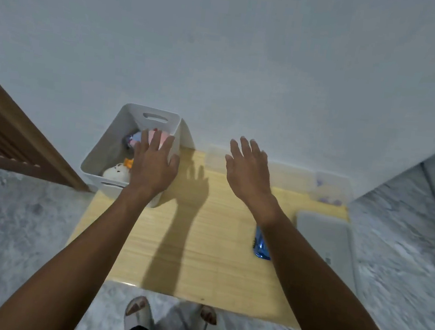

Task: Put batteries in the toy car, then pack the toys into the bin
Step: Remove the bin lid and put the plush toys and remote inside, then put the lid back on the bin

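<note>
Left hand [154, 164] sits left of centre, fingers straight and slightly spread, palm down over the white bin [110, 147], thumb at the bin's right wall. Fingertips lie on a pink toy [150, 134] at the bin's far end; can't tell if it's pressing or just touching.

Bin is on the table's [196, 244] upper-left corner, up against the wall. Also inside: a white plush with orange bits [116, 171] near the front end, and a blue-grey toy [132, 137] just left of the pink one, too blurred to identify.

Right hand [248, 168] is centre-right, above the table, fingers spread and straight, holding nothing, touching nothing.

Blue object [261, 244] lies on the table right of centre, half hidden by the right forearm; possibly the toy car, blur makes that uncertain.

Clear plastic container [333, 186] at the table's upper right, small purple pieces in it. Grey lid-like panel [321, 239] lies at the right edge.
</note>
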